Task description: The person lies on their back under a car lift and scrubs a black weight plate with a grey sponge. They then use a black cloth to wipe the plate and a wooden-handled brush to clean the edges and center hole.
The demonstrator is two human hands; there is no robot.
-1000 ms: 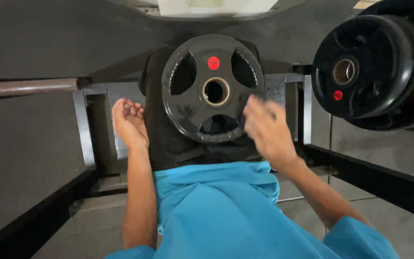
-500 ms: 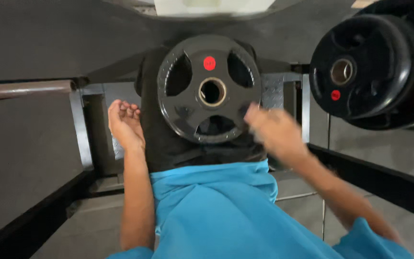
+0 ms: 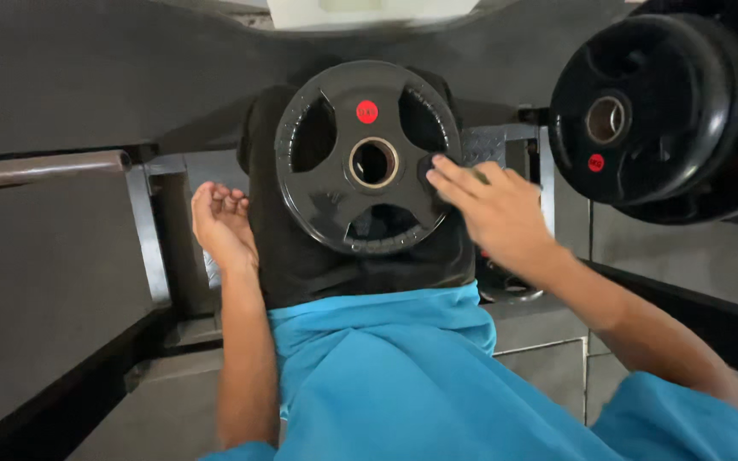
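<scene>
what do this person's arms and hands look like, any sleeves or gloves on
Both arms are bare from the short bright-blue sleeves down. The left hand and right hand wear no gloves, and no rings, watch or wristbands show. The blue matches the cloth over the torso.

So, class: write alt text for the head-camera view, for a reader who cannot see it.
A round black weight plate with three grip holes and a red dot lies on black cloth; the right hand rests fingertips on its rim, while the left hand curls beside the cloth. More black plates hang at the right, above a blue shirt.
</scene>
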